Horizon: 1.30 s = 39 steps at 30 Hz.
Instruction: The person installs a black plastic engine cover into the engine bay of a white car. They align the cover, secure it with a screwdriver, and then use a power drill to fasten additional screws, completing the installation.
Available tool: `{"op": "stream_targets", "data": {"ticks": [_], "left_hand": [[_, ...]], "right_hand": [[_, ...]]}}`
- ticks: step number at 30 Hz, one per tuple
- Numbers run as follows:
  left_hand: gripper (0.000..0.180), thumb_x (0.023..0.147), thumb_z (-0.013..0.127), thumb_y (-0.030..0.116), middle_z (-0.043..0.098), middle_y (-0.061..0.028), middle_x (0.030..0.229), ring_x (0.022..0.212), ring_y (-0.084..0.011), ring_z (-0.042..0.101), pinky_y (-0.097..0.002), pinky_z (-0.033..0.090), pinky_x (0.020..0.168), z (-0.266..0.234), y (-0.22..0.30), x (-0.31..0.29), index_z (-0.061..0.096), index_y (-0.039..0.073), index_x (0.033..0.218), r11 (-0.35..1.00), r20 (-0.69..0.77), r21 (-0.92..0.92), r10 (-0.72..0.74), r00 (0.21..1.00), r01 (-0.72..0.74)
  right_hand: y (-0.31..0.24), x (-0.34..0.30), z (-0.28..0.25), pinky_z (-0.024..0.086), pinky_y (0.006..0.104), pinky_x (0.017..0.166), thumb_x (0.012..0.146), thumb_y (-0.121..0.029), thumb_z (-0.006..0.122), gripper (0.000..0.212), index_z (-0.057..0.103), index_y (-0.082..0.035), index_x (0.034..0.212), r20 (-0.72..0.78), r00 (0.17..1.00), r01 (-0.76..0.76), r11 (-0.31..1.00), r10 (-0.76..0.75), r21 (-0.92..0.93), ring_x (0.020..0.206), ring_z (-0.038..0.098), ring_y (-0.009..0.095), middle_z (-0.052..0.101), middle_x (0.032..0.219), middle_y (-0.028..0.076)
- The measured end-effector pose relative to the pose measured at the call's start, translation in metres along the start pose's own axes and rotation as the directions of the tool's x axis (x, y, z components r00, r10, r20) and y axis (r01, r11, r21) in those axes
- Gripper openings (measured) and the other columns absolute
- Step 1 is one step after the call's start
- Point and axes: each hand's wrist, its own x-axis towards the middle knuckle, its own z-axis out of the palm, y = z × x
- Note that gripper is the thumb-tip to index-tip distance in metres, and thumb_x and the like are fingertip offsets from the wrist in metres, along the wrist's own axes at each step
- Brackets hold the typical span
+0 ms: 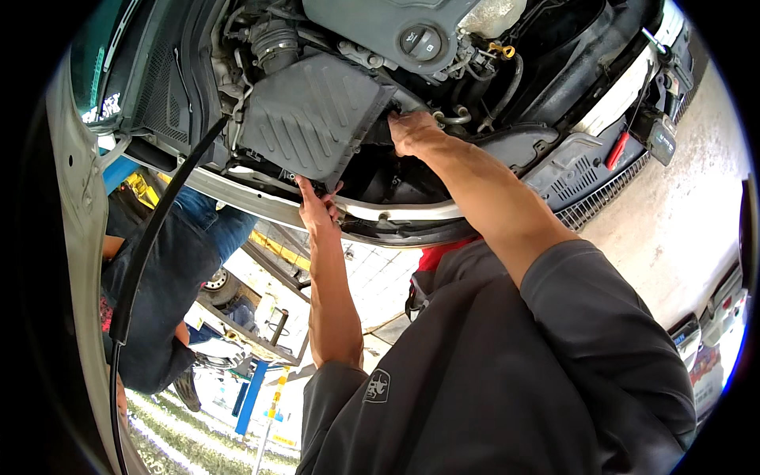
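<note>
A dark grey ribbed air filter box (305, 119) sits in the car's engine bay. My left hand (319, 210) grips its near corner, with the index finger and thumb at the lower edge. At the box's right side, my right hand (413, 133) is closed beside a dark duct, its fingertips hidden in shadow. What those fingers hold cannot be made out. Behind the box, a corrugated intake hose (273, 46) joins the engine. The grey engine cover (372, 20) with its black oil filler cap (420, 43) lies farther back.
A black hood strut (162, 214) crosses the left side. Another person (162, 277) in dark clothes is beyond the fender. On the right, a red-handled screwdriver (617, 150) and a cordless power tool (659, 133) rest on the car's front. A yellow dipstick handle (502, 51) stands by the engine.
</note>
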Motion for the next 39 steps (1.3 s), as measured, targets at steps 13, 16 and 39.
{"op": "stream_targets", "data": {"ticks": [13,16,39], "left_hand": [[0.076,0.099,0.054,0.078,0.077,-0.0224,0.096,0.049,-0.0114,0.039,-0.0284,0.032,0.043,-0.007,-0.002,0.0,0.051,0.006,0.076,0.998,-0.064,-0.051,0.026,0.998,-0.029],[0.078,0.098,0.059,0.075,0.072,-0.0189,0.083,0.048,-0.0139,0.041,-0.0296,0.035,0.044,0.0,0.005,-0.011,0.06,-0.003,0.093,0.986,-0.094,-0.122,0.101,0.991,-0.112],[0.09,0.093,0.062,0.079,0.069,-0.0143,0.074,0.05,-0.0169,0.053,-0.0329,0.039,0.044,-0.002,-0.006,0.0,0.065,-0.009,0.108,0.981,-0.226,-0.063,0.165,0.96,-0.184]], "right_hand": [[-0.015,-0.004,-0.005,0.062,0.0436,0.087,0.096,-0.016,0.065,0.047,0.061,-0.002,0.14,0.013,1.0,-0.022,1.0,0.022,0.006,0.114,0.074,0.032,0.078,0.122,0.014],[-0.02,-0.021,-0.014,0.062,0.043,0.087,0.095,-0.016,0.067,0.047,0.062,-0.002,0.14,0.037,0.999,-0.003,1.0,0.003,-0.001,0.115,0.074,0.031,0.078,0.121,0.014],[-0.034,-0.02,0.027,0.063,0.0448,0.082,0.107,-0.019,0.053,0.044,0.056,-0.005,0.148,-0.085,0.982,-0.161,0.982,0.17,0.096,0.108,0.076,0.031,0.078,0.121,0.013]]}}
